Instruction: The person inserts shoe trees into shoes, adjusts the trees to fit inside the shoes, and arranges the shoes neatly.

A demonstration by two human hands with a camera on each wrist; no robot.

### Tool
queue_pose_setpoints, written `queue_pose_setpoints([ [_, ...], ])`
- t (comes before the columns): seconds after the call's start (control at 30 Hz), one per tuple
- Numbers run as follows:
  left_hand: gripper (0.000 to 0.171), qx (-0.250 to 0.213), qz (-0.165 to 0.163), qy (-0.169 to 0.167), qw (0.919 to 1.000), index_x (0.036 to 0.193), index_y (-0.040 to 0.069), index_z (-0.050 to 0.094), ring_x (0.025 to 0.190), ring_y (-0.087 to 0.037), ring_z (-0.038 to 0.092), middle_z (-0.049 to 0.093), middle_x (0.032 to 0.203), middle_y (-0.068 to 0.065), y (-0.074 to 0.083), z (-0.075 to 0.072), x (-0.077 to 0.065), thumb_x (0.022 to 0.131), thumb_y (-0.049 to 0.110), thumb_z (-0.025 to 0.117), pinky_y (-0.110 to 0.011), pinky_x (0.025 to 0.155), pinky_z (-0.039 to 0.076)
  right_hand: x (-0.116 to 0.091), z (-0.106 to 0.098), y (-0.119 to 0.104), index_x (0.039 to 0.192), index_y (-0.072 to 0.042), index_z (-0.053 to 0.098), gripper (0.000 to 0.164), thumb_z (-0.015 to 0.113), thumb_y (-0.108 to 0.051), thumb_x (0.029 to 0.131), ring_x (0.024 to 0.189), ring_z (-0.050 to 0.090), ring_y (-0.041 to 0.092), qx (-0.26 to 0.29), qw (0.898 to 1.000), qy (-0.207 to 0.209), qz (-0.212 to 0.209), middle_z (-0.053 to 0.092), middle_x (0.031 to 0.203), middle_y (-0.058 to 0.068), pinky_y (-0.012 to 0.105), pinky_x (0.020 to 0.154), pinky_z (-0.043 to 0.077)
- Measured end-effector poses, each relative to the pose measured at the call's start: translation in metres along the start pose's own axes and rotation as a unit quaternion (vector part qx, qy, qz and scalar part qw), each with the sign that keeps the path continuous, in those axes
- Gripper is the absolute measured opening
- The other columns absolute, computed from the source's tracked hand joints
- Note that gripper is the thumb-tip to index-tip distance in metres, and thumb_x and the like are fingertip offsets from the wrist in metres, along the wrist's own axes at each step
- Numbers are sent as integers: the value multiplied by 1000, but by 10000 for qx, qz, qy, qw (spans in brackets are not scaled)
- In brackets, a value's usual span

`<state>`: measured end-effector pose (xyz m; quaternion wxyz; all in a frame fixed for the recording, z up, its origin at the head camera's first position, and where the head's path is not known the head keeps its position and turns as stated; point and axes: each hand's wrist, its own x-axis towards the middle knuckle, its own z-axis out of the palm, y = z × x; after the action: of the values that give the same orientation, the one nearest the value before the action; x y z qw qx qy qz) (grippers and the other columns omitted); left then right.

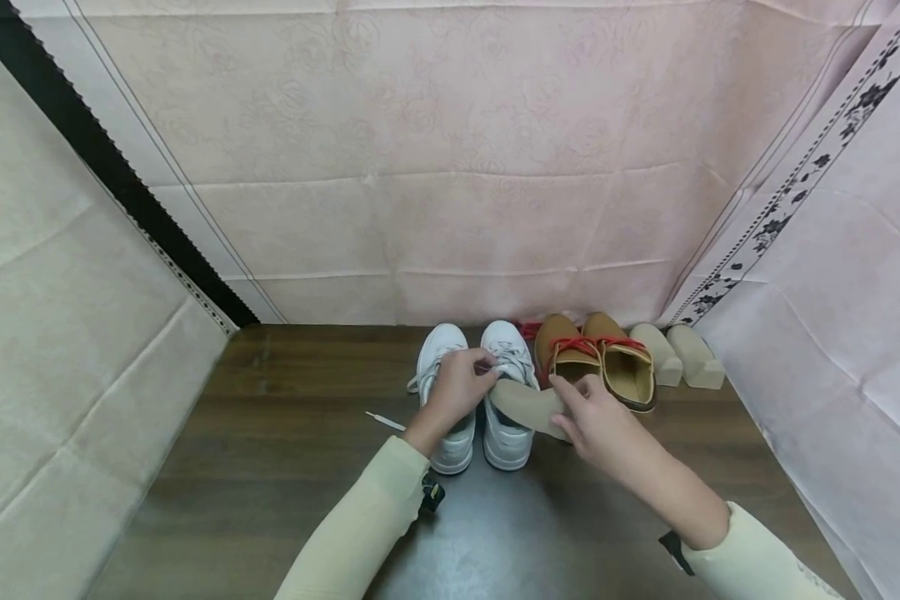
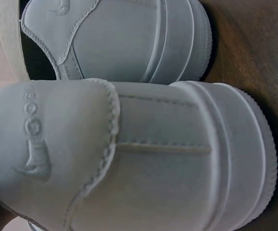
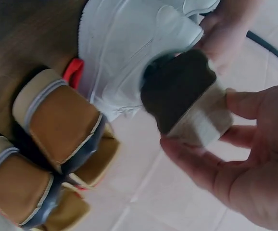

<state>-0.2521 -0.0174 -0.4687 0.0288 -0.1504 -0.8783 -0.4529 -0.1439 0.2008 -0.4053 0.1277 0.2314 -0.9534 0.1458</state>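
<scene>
A pair of white lace-up sneakers stands on the floor, the right sneaker (image 1: 507, 448) beside the left sneaker (image 1: 452, 452); their stitched heels fill the left wrist view. My left hand (image 1: 457, 387) reaches over the left sneaker and pinches the right one at its tongue, the exact grip partly hidden. Between thumb and fingers, my right hand (image 1: 596, 417) holds a beige shoe insert (image 1: 528, 406) by one end. Its other end lies over the right sneaker's opening. In the right wrist view the insert (image 3: 201, 120) shows a dark, notched face.
Brown shoes (image 1: 630, 375) with red laces stand to the right of the sneakers. Two beige rounded blocks (image 1: 693, 358) sit farther right, by the patterned cloth. A thin white strip (image 1: 385, 421) is left of the sneakers. Cloth hangs behind and at both sides.
</scene>
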Motion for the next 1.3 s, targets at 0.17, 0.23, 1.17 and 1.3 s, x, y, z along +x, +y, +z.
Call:
queue_pose_setpoints([
  [0.17,12,65,-2,28,10000,105,10,78,93,-17,72,78,102,-4,2,0,0,94,12,75,-33,81,61,-2,4,-17,140,3,58,57,80,-15,91,75,63,28,-488,9986,150,142,57,98,22,39,64,59],
  [0.23,11,91,10,49,9999,105,10,78,93,-17,73,78,102,-4,2,1,0,93,12,76,-33,80,61,-2,6,-23,139,3,58,59,82,-17,89,73,63,31,-687,9972,254,158,57,97,23,41,64,60],
  [1.17,10,114,203,67,9997,101,8,78,92,-19,73,78,100,-6,-3,1,4,91,8,76,-34,79,61,38,8,-20,119,-2,72,47,86,-30,84,73,64,27,-159,9993,322,110,66,93,18,48,65,60],
  [1.3,10,104,189,30,9998,102,8,78,92,-19,73,78,101,-6,-3,1,3,91,8,76,-34,80,61,41,12,-22,119,-1,73,47,85,-31,85,72,67,30,-309,9992,248,99,67,94,21,47,63,61],
])
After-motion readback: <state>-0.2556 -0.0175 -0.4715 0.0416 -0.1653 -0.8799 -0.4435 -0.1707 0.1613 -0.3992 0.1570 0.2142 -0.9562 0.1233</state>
